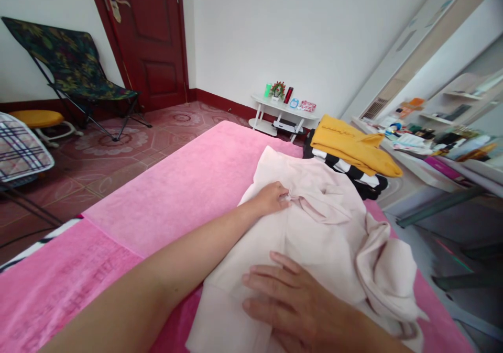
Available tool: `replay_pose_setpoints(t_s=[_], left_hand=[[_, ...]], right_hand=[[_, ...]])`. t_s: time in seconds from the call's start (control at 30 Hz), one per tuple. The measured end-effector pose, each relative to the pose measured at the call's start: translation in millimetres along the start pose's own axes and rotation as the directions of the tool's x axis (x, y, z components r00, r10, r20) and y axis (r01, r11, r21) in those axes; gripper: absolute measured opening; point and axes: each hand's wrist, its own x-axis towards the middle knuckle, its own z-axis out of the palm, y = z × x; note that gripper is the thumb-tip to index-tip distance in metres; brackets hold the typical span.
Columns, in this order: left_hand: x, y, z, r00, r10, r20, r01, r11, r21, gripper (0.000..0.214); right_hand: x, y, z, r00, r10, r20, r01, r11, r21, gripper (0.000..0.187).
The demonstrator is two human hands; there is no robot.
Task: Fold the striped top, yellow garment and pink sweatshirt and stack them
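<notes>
A pale pink sweatshirt (314,243) lies spread over a pink plush cover, with one part bunched up along its right side. My left hand (274,198) pinches a fold of its fabric near the upper middle, thumb and fingers closed. Nearer to me, my right hand (293,300) rests palm down on the lower part of the garment, its fingers stretched out and apart. Small creases run from the pinched spot to the right.
Folded clothes, a yellow garment (346,143) on top, are stacked at the bed's far right corner. A cluttered desk (412,154) stands on the right. Behind are a small white table (286,107), a red door (147,39) and a folding chair (74,65).
</notes>
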Motion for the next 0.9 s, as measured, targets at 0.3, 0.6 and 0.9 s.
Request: replay_pose_setpoints(t_s=[0.3, 0.6, 0.9], left_hand=[[23.9, 14.6, -0.2, 0.968, -0.251, -0.001, 0.251, 0.965, 0.072, 0.011], [11.2, 31.2, 3.8, 0.964, -0.235, -0.127, 0.254, 0.953, 0.166, 0.018], [-10.3, 34.7, 17.9, 0.983, -0.159, 0.089, 0.118, 0.927, 0.355, 0.043]], right_hand=[[-0.8, -10.1, 13.3, 0.998, 0.061, -0.001, -0.061, 0.997, 0.041, 0.04], [-24.7, -10.2, 21.9, 0.994, -0.004, -0.109, -0.008, 0.994, -0.11, 0.036], [-13.3, 19.4, -4.8, 0.853, 0.28, -0.44, -0.189, 0.952, 0.239, 0.027]])
